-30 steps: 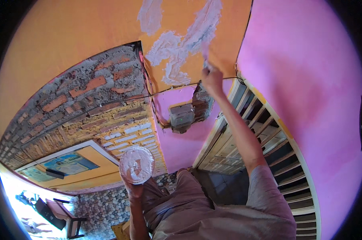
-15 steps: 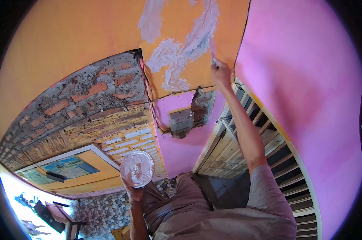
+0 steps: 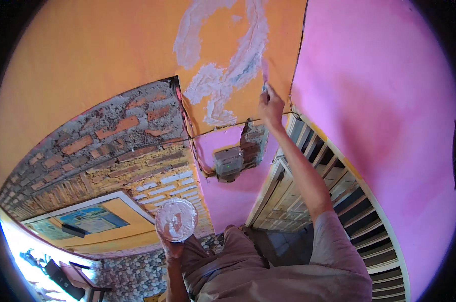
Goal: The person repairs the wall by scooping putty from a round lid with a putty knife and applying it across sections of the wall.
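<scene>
My right hand [image 3: 272,106] is raised to the orange wall [image 3: 223,43], fingers closed round the handle of a putty knife [image 3: 264,70]. The blade is thin and partly blurred, at the right edge of a whitish putty streak [image 3: 253,43]. Rough, thick putty also lies in patches to the left on that wall. Low in front of me, my left hand [image 3: 171,246] grips a round tub [image 3: 194,220] from beneath. White putty fills it, with a scooped hollow showing in the middle.
Left of the putty is exposed brick [image 3: 117,128]. Below it, a grey electrical box [image 3: 228,162] sits in broken plaster, with loose cables [image 3: 187,121] alongside. At right are a slatted opening [image 3: 374,236], a wooden door [image 3: 283,206] and a pink wall [image 3: 374,100]. A chair [image 3: 79,282] stands lower left.
The wall appears slightly lower in the picture. My right hand and the putty knife sit lower and a little left; the tub in my left hand has shifted slightly down and right.
</scene>
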Available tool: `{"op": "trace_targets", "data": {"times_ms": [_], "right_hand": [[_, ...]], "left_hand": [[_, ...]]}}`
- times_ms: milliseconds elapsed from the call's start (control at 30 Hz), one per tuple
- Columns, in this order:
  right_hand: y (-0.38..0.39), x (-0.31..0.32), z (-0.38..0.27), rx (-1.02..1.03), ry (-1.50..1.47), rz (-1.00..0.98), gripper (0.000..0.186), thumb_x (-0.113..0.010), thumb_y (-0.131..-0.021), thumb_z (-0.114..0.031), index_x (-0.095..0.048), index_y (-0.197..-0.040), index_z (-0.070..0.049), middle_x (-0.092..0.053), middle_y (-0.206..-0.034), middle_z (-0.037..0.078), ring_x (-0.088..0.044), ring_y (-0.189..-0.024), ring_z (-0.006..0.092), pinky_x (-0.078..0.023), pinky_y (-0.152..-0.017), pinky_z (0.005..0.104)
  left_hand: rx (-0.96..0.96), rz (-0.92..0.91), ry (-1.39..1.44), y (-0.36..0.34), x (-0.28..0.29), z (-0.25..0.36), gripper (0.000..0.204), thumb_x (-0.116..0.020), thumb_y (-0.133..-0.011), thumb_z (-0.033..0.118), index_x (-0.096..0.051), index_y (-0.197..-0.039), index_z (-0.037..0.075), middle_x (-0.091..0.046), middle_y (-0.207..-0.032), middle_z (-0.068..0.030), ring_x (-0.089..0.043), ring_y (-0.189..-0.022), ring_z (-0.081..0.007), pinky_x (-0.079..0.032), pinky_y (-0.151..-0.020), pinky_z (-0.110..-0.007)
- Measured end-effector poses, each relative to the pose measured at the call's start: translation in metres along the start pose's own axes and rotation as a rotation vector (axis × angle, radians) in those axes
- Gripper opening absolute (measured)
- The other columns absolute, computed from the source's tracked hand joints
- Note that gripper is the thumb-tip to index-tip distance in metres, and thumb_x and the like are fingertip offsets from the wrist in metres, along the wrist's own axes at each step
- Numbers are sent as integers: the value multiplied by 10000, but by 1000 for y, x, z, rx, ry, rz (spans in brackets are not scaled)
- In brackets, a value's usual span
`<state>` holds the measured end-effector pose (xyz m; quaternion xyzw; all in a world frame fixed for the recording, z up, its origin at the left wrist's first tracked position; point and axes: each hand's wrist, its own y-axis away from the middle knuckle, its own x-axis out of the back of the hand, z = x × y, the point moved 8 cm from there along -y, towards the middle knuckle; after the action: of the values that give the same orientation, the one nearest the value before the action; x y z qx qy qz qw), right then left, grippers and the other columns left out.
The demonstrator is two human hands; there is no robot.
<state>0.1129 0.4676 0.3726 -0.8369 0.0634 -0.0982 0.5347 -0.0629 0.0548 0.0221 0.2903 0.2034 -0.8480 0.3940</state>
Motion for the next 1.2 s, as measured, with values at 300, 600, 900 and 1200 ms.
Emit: {"op": "trace_targets", "data": {"times_ms": [300,600,900,1200], "right_hand": [[-105,3,-24,-122,66,-105,390,-520,-797,-136,-559,-1149,27,-612,-687,184,-624,-641,283,-483,-639,379],[-111,-32,-34,7,188,-16,406,-507,-794,-110,-533,-1173,34,-593,-735,223,-599,-711,362,-464,-669,452],[-53,-45,-4,-19,207,-174,433,-527,-807,-94,-507,-1232,-13,-563,-716,217,-587,-665,348,-459,-611,445],[-143,-4,-49,122,211,-128,421,-517,-784,-122,-549,-1191,-17,-582,-677,224,-607,-639,339,-470,-602,425]], "left_hand": [[89,-30,258,0,-22,6,539,-439,-926,374,-260,-1396,181,-335,-1390,-94,-387,-1236,-285,-371,-995,-459],[-34,-61,-136,0,-11,10,530,-416,-924,432,-294,-1375,181,-356,-1376,-86,-401,-1210,-280,-380,-982,-451],[127,32,299,-7,-11,-4,528,-392,-930,433,-307,-1367,149,-415,-1332,-127,-440,-1169,-281,-389,-978,-431],[236,-12,377,-9,-8,-14,565,-374,-925,476,-278,-1391,172,-391,-1361,-144,-397,-1234,-287,-362,-1007,-446]]}}
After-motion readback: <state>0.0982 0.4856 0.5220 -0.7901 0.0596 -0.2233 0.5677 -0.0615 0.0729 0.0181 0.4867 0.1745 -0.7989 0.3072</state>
